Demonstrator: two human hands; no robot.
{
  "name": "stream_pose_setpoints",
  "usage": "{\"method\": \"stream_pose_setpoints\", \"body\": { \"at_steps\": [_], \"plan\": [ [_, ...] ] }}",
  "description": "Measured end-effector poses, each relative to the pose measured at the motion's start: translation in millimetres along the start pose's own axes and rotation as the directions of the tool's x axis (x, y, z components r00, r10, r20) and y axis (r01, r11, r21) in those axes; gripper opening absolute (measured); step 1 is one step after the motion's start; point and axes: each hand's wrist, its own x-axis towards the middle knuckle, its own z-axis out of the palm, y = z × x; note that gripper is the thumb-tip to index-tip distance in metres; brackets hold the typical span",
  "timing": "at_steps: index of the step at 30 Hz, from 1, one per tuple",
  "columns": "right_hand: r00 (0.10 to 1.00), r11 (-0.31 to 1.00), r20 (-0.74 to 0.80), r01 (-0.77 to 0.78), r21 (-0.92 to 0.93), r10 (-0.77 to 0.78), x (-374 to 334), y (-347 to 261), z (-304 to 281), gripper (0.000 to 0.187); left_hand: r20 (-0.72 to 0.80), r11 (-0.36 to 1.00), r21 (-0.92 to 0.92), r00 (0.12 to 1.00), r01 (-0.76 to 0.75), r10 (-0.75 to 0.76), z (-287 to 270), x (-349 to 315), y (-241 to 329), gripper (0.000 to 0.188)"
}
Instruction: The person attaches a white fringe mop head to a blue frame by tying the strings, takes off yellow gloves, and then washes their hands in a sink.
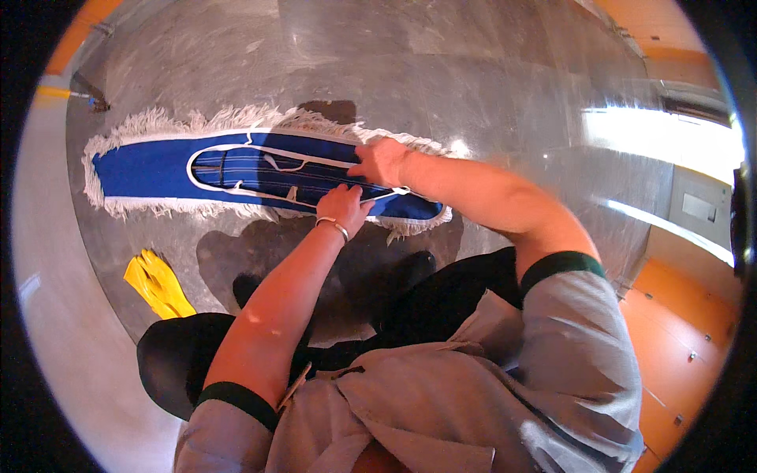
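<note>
- The blue mop cover is lying flat on the floor before the person; its long oval opening is facing up, showing a dark blue lining with pale stripes.
- 2 hands are touching the opening's rim, apart from each other: the left hand is resting at the near edge, the right hand at the far edge; whether the fingers are clamping the cloth, I cannot tell.
- White trim is bordering the opening, with white ties hanging loose.
- Shaggy off-white fringe is surrounding the cover.
- At least 1 yellow glove is lying nearby, left.
- The grey floor is looking scuffed; orange panels are standing right.
</note>
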Motion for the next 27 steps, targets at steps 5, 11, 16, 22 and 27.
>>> {"method": "stream_pose_setpoints", "body": {
  "at_steps": [5, 11, 16, 22, 27],
  "plan": [
    [0.988, 0.993, -0.116, -0.11, -0.043, 0.104, 0, -4, 7, 0.023, 0.07, 0.981, -0.196, 0.998, 0.008, 0.006, 5, 9, -16, 0.032],
    [0.968, 0.974, -0.17, -0.159, 0.158, 0.186, -17, 0, -40, 0.027, -0.009, 0.764, -0.621, 0.973, 0.175, -0.231, 4, 12, -24, 0.015],
    [0.949, 0.981, -0.261, -0.191, -0.032, 0.177, -13, 3, -21, 0.024, -0.069, 0.699, -0.698, 0.956, 0.159, -0.286, 5, 2, -14, 0.008],
    [0.939, 0.969, -0.307, -0.203, -0.141, 0.152, -17, 1, -23, 0.022, -0.107, 0.712, -0.702, 0.992, -0.029, -0.066, -4, -7, -13, 0.007],
    [0.919, 0.986, -0.358, -0.166, 0.032, 0.166, -19, 1, -26, 0.015, -0.068, 0.85, -0.506, 0.975, 0.149, -0.211, 2, 1, -11, 0.013]
  ]
}}
